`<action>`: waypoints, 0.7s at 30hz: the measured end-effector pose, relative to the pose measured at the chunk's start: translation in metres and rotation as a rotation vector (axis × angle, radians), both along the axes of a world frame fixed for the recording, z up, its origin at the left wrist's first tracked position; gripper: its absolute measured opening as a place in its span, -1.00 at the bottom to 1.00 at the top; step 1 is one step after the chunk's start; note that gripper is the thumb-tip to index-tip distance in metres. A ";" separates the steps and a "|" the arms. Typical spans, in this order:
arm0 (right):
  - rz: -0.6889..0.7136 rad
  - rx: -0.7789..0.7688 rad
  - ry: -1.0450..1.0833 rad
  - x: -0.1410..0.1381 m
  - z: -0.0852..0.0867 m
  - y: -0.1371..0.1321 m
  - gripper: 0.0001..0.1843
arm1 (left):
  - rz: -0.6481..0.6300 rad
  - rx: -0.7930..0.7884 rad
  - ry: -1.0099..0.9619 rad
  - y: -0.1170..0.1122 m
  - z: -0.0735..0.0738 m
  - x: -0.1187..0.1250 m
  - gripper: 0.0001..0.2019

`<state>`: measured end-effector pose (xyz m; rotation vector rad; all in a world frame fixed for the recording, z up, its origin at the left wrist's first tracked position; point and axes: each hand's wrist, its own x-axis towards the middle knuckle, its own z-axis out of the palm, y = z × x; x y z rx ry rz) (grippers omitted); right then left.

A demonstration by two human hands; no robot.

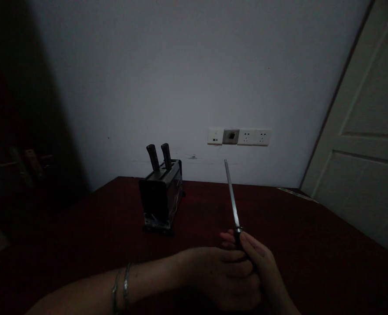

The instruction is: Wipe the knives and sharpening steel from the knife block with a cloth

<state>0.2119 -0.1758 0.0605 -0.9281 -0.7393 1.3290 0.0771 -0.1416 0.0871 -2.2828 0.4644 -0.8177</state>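
A honing steel [232,197] with a long thin metal rod and a dark handle points up and away from me, toward the wall. Around the upper handle, just below the metal collar, my right hand [262,258] is closed, its thumb along the handle and its fingertips showing on the left side. My left hand [223,273], with two bracelets [126,282] on the wrist, has its fingers curled round the lower handle, pressed against my right hand. The handle's lower end is hidden by my hands. To the left stands a knife block [157,192] with two black-handled knives [152,157] in its top.
Beneath everything is a dark red table [200,210], its far edge against a pale wall [180,78]. Wall sockets [253,137] and a switch plate sit above the table. A white panelled door [367,144] stands at the right. The left side is very dark.
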 end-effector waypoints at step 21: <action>0.420 -0.046 0.127 0.008 0.000 -0.005 -0.38 | -0.077 -0.123 -0.077 -0.002 0.106 -0.012 -0.80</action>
